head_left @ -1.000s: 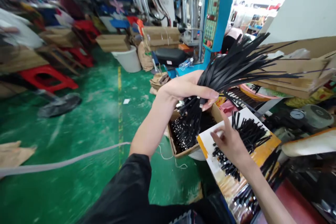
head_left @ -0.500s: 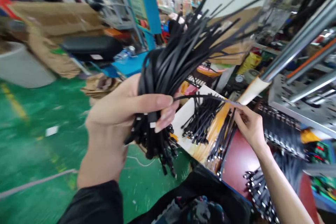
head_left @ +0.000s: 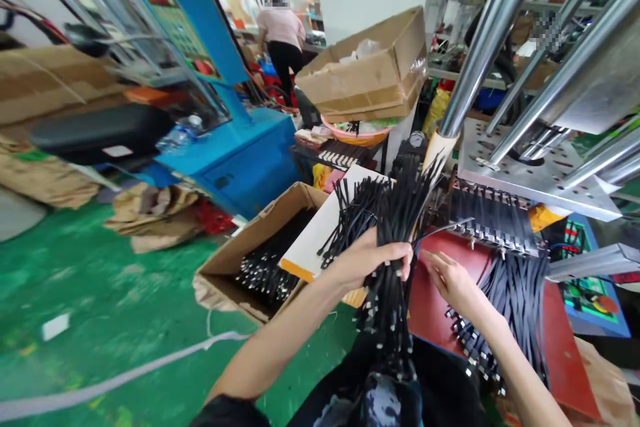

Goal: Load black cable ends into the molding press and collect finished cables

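My left hand (head_left: 373, 259) is closed round a thick bundle of black flat cables (head_left: 397, 227), held upright above my lap, plug ends hanging down. My right hand (head_left: 450, 277) sits just to the right of the bundle, fingers pinched on a single black cable (head_left: 443, 230) that arcs up and right toward the machine. More black cables (head_left: 515, 293) lie on the red machine bed (head_left: 557, 340) under my right forearm. Another pile of cables (head_left: 350, 217) rests on a white and orange board (head_left: 320, 233).
An open cardboard box (head_left: 235, 260) with cables inside stands on the green floor at my left. Steel columns and a press plate (head_left: 530, 173) rise at right. A blue machine (head_left: 235, 153) and cardboard boxes (head_left: 370, 77) lie behind. A person stands far back.
The view has swung right toward the press. My left hand lowered the bundle from chest height to upright above my lap. My right hand moved in next to it, still pinching one cable.
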Demonstrator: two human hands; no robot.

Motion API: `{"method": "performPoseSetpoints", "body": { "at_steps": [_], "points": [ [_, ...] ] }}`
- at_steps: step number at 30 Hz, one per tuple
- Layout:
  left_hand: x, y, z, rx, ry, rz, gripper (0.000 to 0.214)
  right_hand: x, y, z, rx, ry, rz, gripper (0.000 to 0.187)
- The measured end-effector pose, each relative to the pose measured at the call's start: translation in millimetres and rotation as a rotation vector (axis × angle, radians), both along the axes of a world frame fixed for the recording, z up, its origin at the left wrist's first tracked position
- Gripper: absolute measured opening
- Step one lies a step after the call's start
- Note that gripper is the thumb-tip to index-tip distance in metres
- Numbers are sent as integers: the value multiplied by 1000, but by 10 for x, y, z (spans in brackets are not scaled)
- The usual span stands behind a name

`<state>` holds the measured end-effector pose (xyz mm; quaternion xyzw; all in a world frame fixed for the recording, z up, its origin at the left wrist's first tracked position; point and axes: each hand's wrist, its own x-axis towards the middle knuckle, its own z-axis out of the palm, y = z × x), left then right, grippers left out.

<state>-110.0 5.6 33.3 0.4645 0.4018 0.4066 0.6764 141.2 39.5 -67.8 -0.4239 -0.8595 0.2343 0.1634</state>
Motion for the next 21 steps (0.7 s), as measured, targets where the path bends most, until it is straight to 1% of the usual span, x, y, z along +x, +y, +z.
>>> {"method": "performPoseSetpoints", "body": {
  "at_steps": [2, 4, 5, 6, 7, 8, 10, 13, 16, 18, 21],
  "points": [
    [219, 173, -409, -14, 130, -9, 39, 108, -209, -30, -90, 84, -74, 40],
    [378, 314, -735, -7, 262, -9, 35, 192, -390, -71, -165, 140, -147, 38],
    [431, 362, -855, 12, 335, 1, 30, 219, -452, -104, -186, 158, -175, 38],
    [467, 393, -945, 42, 414, 19, 26, 233, -490, -142, -196, 175, -197, 39],
    [488, 407, -1010, 81, 494, 44, 26, 235, -500, -183, -201, 190, -219, 41],
    [500, 406, -1054, 126, 574, 74, 32, 223, -482, -221, -204, 192, -246, 43],
    [512, 375, -1102, 215, 726, 134, 50, 160, -369, -277, -212, 159, -300, 45],
    [534, 307, -1139, 321, 914, 180, 70, -15, -78, -300, -205, 64, -345, 40],
    [551, 256, -1170, 420, 1040, 157, 73, -231, 207, -289, -160, -26, -348, 28],
    [539, 230, -1184, 480, 1091, 126, 71, -361, 340, -283, -127, -99, -348, 27],
    [483, 197, -1188, 546, 1128, 85, 67, -490, 464, -270, -91, -185, -340, 28]
  ]
}}
